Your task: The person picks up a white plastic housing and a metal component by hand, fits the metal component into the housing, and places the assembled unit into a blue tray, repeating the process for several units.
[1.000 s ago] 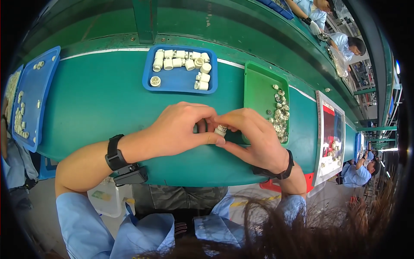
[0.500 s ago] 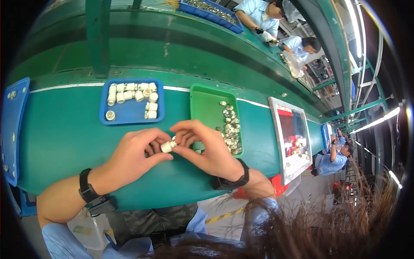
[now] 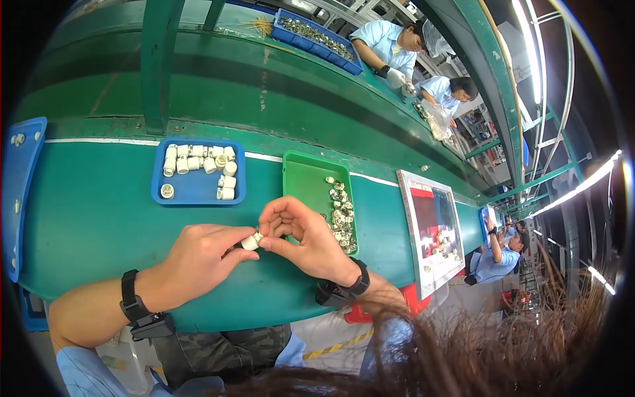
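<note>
Above the near part of the green bench, a small white cylindrical socket [image 3: 251, 243] is gripped between both hands. My left hand [image 3: 198, 257] pinches its body with thumb and fingers. From the other side, my right hand [image 3: 305, 241] has thumb and fingertips closed at the socket's upper end, which they partly cover. Beyond my left hand, a blue tray [image 3: 195, 188] carries several similar white sockets [image 3: 193, 162] along its far and right sides. Behind my right hand is a green tray [image 3: 304, 182], with shiny metal-and-white small parts [image 3: 342, 218] heaped along its right side.
Another blue tray [image 3: 30, 198] lies at the far left. To the right stands a pale-framed panel [image 3: 409, 228] with small parts on it, above a red bin [image 3: 417, 302]. A green post [image 3: 156, 73] rises behind. Co-workers [image 3: 387, 46] handle parts across the bench.
The view has shifted slightly, so the trays appear a little lower and further left. Both hands still hold the socket, the right fingertips now closer around its end.
</note>
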### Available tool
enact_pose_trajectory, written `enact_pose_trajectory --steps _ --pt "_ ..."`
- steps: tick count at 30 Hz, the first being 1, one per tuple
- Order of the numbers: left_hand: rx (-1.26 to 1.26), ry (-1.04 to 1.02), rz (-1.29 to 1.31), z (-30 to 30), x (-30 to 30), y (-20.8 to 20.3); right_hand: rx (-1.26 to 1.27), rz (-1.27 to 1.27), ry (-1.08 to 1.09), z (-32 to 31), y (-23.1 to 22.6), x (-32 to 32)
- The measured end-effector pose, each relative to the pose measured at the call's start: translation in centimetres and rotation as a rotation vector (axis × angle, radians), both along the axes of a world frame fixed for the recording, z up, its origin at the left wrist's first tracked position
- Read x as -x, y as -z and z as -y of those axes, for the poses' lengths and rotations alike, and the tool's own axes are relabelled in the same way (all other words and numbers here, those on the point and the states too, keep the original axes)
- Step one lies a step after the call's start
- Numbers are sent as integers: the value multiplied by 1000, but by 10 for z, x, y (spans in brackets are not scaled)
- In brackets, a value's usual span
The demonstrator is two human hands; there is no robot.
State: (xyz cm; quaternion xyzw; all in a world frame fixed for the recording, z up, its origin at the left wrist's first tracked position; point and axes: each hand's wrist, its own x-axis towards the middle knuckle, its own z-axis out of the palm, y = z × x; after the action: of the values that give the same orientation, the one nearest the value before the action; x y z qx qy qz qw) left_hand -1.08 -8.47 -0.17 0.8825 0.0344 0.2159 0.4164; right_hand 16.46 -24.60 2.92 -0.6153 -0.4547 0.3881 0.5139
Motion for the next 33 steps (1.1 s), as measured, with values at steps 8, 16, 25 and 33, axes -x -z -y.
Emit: enact_pose_trajectory --steps 8,16,25,33 --pt "99 16 -57 -2 3 -1 38 -69 -64 -1 1 -5" --pt "511 53 -188 -5 -5 -11 -7 -6 -61 -1 -6 -9" --pt "647 116 -112 -3 -4 -3 -204 547 -81 2 -8 1" --pt "582 139 -153 -8 -4 -4 -279 786 -69 1 -10 6"
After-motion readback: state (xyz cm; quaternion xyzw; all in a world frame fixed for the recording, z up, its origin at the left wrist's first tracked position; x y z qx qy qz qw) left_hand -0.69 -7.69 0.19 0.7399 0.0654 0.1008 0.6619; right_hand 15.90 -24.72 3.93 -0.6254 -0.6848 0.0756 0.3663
